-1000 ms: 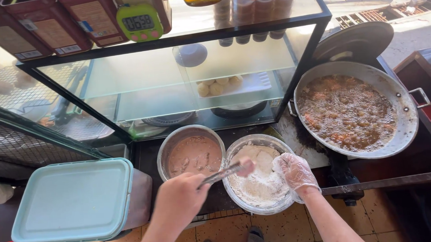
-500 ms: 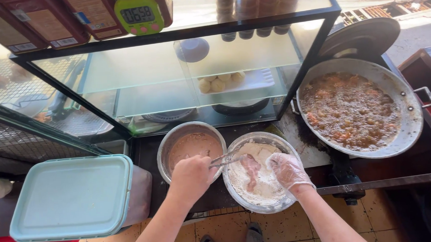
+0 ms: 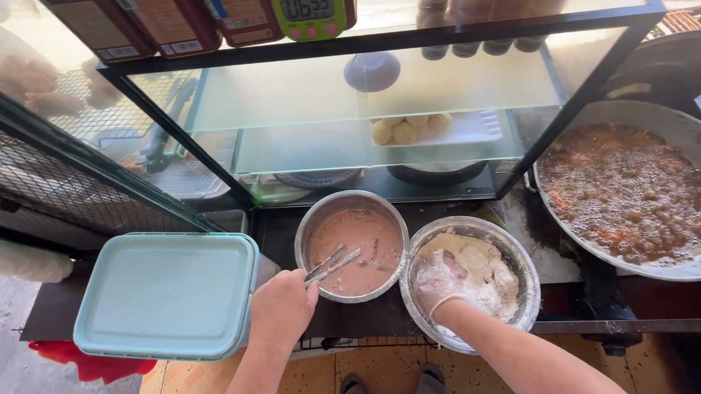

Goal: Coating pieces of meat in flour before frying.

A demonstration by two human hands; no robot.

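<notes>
The left hand (image 3: 280, 304) is closed around the handle end of a pair of metal tongs (image 3: 331, 264), whose tips reach over the near rim into the batter bowl (image 3: 352, 245), a round steel bowl holding brownish, wet-looking meat pieces in marinade. Whether the tips hold a piece cannot be told; they look close together and lie just above or on the surface.

The right hand (image 3: 439, 283) wears a thin clear glove dusted white and is pressed palm down into the flour bowl (image 3: 470, 282), a second steel bowl touching the first on its right. The fingers are curled into the flour, apparently over a coated piece, but what lies under them is hidden.

The wet pieces are likely soft and slippery, so the tongs should pinch one across its thick middle with a firm but gentle squeeze, or it may slide out or tear. In the flour the piece should turn dry and easier to hold; cupping it loosely from below would keep the coating from being rubbed off. Both bowls seem light and could skate on the dark counter (image 3: 278, 234) if pushed at the rim.

To the right, a wide pan (image 3: 630, 195) of bubbling oil holds browning pieces. To the left, a pale teal lidded box (image 3: 163, 293) sits on the counter edge. Behind the bowls stands a glass case (image 3: 378, 103) with a small tray of pale balls on its shelf.
</notes>
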